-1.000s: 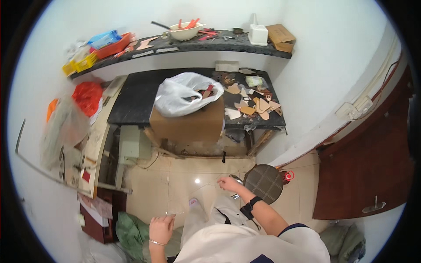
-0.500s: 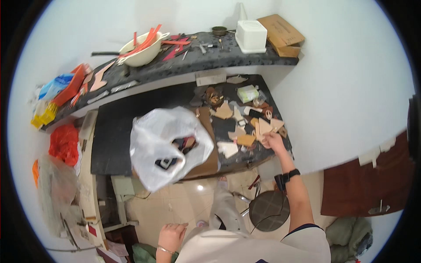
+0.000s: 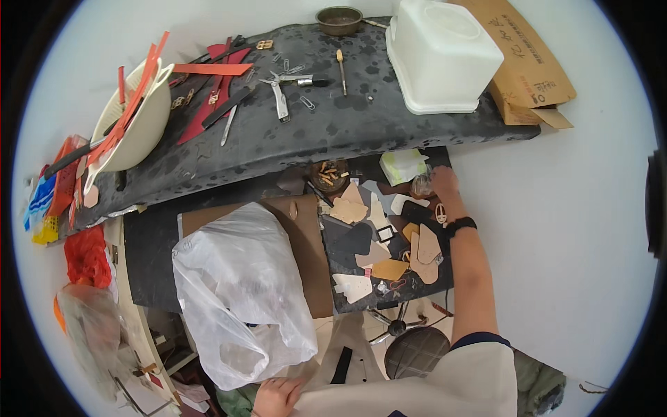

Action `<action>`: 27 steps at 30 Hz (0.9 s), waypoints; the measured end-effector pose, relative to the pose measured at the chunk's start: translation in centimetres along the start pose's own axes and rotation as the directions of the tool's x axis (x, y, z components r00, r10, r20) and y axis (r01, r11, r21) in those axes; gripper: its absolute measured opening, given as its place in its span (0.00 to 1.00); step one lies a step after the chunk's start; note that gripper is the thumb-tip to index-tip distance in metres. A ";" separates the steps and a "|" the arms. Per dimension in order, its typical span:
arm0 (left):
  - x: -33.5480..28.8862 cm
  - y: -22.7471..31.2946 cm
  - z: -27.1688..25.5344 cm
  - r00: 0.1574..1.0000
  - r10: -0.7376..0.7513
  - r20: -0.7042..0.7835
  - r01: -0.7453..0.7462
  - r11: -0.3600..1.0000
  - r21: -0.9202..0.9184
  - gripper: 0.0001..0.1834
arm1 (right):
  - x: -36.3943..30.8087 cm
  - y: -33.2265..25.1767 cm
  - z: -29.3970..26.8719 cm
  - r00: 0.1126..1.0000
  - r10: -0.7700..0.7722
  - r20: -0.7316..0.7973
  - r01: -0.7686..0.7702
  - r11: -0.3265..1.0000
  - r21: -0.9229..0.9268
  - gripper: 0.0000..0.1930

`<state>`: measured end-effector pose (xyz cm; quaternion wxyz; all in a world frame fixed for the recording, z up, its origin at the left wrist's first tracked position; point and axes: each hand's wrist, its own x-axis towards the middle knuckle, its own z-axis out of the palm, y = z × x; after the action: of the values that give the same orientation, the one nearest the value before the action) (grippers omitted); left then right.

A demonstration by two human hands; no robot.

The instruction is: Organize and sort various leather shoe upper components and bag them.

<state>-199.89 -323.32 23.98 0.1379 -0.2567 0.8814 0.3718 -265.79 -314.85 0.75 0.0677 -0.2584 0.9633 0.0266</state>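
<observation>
At the lower table's right edge, my right hand [image 3: 446,183] is curled with its fingertips at a small clear roundish object [image 3: 421,185]; the fingers partly hide it. My left hand [image 3: 278,397] is held low by my body, fingers curled in, just below a big white plastic bag [image 3: 243,278]. Beside my right hand lie a green-and-white tissue pack [image 3: 405,167] and a white buckle-like oval [image 3: 440,213]. Many flat cut pieces, apparently leather, spread nearer me: a tan piece [image 3: 426,247], a mustard piece [image 3: 390,270] and a dark grey piece [image 3: 353,240].
A raised dark shelf [image 3: 278,149] holds a multi-tool [image 3: 278,97], a cream colander [image 3: 144,118] with red strips, a white plastic container [image 3: 445,62] and a cardboard box [image 3: 535,62]. An ashtray [image 3: 328,178] stands at the back. A round stool [image 3: 417,353] is below.
My right hand has moved from the tan pieces to the clear object farther back. The view has shifted nearer the shelf. My left hand stays low, and the white bag's opening now faces me.
</observation>
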 end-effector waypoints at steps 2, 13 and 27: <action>0.9 0.1 -0.7 1.000 0.012 0.022 -0.010 0.997 -0.072 0.14 | -2.1 0.8 -1.5 0.978 -0.163 -0.130 0.189 0.956 0.225 0.07; 4.8 0.6 -5.4 0.945 0.328 0.007 -0.265 0.774 -0.575 0.10 | -39.4 -12.8 -17.0 0.912 -0.219 0.348 -0.362 -0.026 0.932 0.06; -11.0 -0.5 5.0 0.605 0.638 0.476 -0.314 0.740 -0.595 0.21 | -79.0 -27.0 -12.2 0.764 0.473 0.440 -0.170 -0.509 0.844 0.09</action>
<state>-190.25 -316.14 25.07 0.2647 0.1180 0.6985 0.6543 -185.91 -300.24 23.78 0.1410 0.2448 0.5816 -0.7629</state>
